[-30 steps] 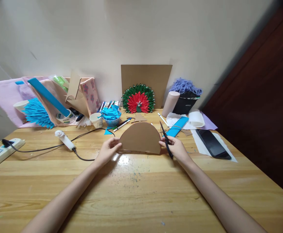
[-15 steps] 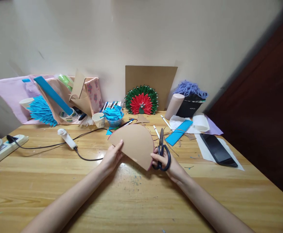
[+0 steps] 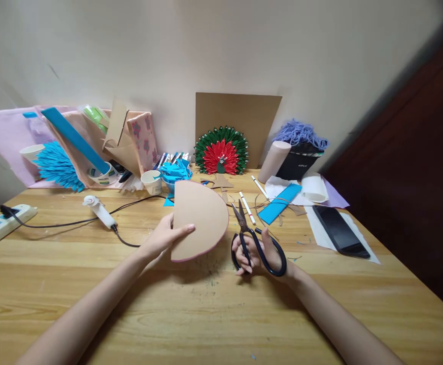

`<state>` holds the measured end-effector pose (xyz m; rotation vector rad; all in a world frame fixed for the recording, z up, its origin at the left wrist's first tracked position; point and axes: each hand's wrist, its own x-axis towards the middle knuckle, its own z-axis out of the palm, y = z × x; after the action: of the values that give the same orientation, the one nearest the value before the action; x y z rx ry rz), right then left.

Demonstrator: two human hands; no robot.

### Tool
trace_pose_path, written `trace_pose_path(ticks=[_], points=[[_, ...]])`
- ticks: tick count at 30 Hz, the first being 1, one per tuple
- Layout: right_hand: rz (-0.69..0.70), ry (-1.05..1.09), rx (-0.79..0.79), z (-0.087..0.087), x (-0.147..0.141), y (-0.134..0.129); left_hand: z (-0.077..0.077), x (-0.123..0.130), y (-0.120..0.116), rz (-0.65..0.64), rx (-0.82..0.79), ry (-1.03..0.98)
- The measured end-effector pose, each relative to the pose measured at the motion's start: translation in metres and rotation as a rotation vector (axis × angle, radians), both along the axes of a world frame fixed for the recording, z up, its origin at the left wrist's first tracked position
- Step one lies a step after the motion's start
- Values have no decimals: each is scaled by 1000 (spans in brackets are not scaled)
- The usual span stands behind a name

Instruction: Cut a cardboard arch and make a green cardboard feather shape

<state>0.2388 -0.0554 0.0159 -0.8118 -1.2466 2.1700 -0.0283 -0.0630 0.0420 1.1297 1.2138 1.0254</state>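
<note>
A half-round piece of cardboard [image 3: 202, 218] with a pinkish line along its curved rim is pinched in my left hand [image 3: 168, 235]. My thumb lies on its face near the straight edge, which now stands upright on the left; the fingers are behind it. In my right hand [image 3: 257, 256] are black-handled scissors [image 3: 243, 223], with fingers through one loop and the thumb by the other. Their blades are slightly parted, point up and away, and are apart from the cardboard.
Behind stand a red and green peacock craft [image 3: 221, 154], a cardboard sheet [image 3: 240, 109] and a bowl of blue strips [image 3: 175, 175]. A glue gun [image 3: 99, 212] with its cord lies left, near a power strip [image 3: 6, 228]. At right are a blue strip [image 3: 280, 203] and a phone [image 3: 339, 230].
My left hand has turned the cardboard so its straight edge faces left. My right hand has let go of the cardboard's edge, and the scissors have opened slightly.
</note>
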Motion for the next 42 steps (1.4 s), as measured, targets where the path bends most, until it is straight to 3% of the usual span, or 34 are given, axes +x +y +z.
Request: trace_pose_path(ticks=[4,9,15,19,29,37,42], points=[[93,-21,18,-12,2,0,2,1,-3,-88,-11,10],[70,-87,41,-21,1,-1,2,3,-5,-154,-38,6],[-43,-189,194,-4,-5,-11,6,2,-4,-150,-72,36],[-44,-308,288,5,-5,-12,7,-1,-4,-164,-114,27],[-116,-481,391,-5,-5,-9,4,-4,-1,-158,-133,25],[-119,-618,441,11,-1,-10,6,-8,0,-158,-126,12],[-135,-648,490,10,5,-3,10,-11,1,-152,-133,-50]])
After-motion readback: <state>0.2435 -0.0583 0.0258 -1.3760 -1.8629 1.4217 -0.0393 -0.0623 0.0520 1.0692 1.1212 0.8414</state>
